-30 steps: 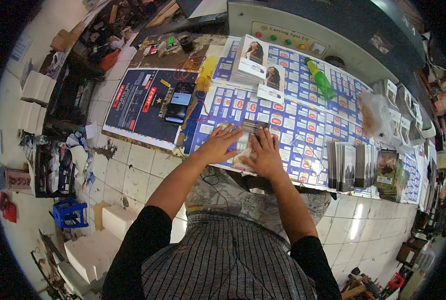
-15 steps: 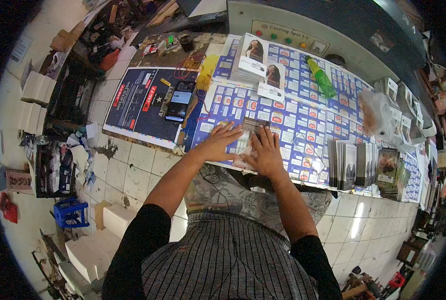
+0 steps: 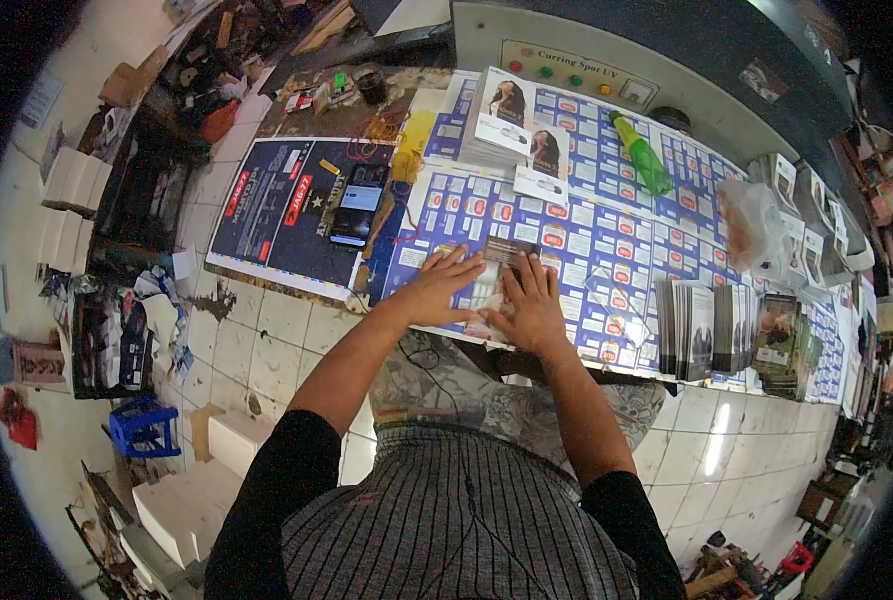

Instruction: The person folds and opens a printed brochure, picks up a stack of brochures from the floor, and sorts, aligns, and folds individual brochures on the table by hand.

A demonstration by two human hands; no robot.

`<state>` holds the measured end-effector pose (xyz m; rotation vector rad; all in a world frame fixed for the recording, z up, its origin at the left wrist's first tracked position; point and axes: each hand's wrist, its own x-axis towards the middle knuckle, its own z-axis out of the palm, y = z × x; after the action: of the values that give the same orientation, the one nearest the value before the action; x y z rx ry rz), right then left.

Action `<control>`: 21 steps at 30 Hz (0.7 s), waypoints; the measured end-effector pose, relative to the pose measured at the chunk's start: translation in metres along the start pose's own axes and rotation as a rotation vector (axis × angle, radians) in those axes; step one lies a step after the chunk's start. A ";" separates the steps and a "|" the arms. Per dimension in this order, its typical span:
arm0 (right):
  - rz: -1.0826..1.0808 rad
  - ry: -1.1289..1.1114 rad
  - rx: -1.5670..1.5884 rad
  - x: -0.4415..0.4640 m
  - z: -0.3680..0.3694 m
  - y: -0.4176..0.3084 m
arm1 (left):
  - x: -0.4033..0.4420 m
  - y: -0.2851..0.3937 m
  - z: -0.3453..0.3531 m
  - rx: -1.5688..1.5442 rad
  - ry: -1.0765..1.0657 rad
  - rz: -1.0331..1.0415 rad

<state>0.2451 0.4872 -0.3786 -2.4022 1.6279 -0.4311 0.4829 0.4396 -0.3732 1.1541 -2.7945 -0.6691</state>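
My left hand [image 3: 438, 288] lies flat with its fingers stretched, at the left edge of a small printed piece [image 3: 507, 247] near the table's front edge. My right hand [image 3: 534, 308] rests on the right side of that piece, palm down and fingers extended. The piece has a dark brown upper end and a paler, shiny lower part. Both hands cover some of it, so I cannot tell if it is one sheet or a thin stack. Beneath it are blue printed sheets [image 3: 606, 210] that cover the table.
Behind my hands stands a stack of white booklets [image 3: 501, 125]. A green bottle [image 3: 642, 155] lies farther right. Rows of upright booklets [image 3: 688, 325] and a plastic bag [image 3: 754, 225] are on the right. A phone [image 3: 357, 213] lies on a dark poster [image 3: 296, 205] at left.
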 end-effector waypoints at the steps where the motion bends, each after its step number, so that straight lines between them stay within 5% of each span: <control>1: 0.000 0.000 -0.004 0.000 0.000 0.000 | 0.000 0.000 0.000 -0.001 -0.003 0.002; 21: 0.001 0.022 -0.027 0.002 0.005 0.003 | 0.001 -0.002 0.000 0.049 0.000 0.028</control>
<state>0.2452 0.4841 -0.3841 -2.4244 1.6542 -0.4395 0.4832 0.4381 -0.3744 1.1206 -2.8372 -0.6016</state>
